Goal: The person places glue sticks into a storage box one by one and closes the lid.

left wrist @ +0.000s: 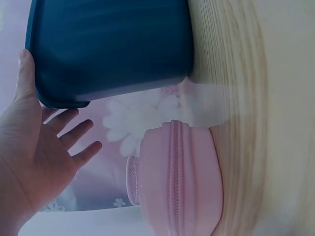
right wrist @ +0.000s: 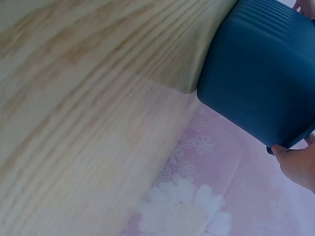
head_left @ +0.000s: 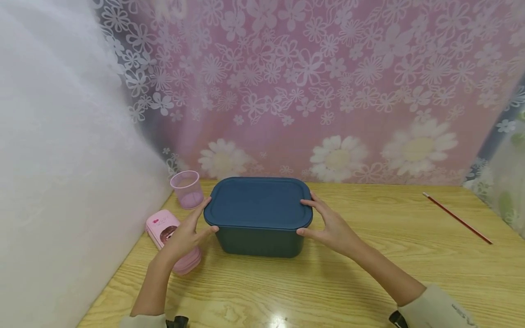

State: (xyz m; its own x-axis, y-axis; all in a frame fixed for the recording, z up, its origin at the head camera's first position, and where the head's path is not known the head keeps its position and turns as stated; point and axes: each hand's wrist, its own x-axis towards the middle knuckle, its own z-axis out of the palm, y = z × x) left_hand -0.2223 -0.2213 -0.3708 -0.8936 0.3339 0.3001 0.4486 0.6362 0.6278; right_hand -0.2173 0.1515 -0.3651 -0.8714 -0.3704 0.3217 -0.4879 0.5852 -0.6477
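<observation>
A dark blue-green plastic box (head_left: 259, 242) stands on the table with its blue lid (head_left: 258, 202) lying flat on top. My left hand (head_left: 185, 238) holds the lid's left end, with the thumb at the front corner and the index finger farther back. In the left wrist view, the other fingers of that hand spread below the rim, apart from the box wall. At the opposite end, my right hand (head_left: 337, 231) grips the lid's edge, its thumb at the front corner and a fingertip on the top. The right wrist view shows only part of that hand.
Left of the box lies a pink zippered pencil case (head_left: 161, 222), partly behind my left hand. A translucent pink cup (head_left: 191, 199) stands behind it. A thin red pencil-like stick (head_left: 457, 218) rests at the right. Floral curtain (head_left: 279, 91) hangs along the table's back edge.
</observation>
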